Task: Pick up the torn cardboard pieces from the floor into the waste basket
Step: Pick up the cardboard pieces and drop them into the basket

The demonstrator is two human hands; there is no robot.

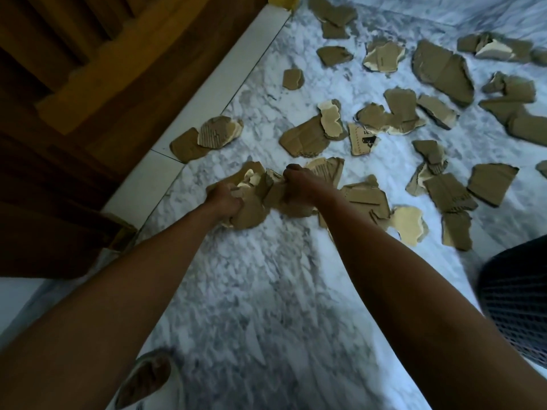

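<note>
Several torn brown cardboard pieces [444, 69] lie scattered over the white marble floor [266, 291], mostly in the upper right. My left hand [223, 199] is closed on a bunch of cardboard pieces [251, 208] low over the floor. Beside it, my right hand [299, 182] grips more cardboard pieces [281, 193] from the same heap. The dark mesh waste basket [515, 303] stands at the right edge, partly cut off.
A wooden door or cabinet [74, 99] with a white threshold strip [207, 93] runs along the left. My foot in a white sandal [145, 380] is at the bottom. More pieces [364, 199] lie just right of my right hand.
</note>
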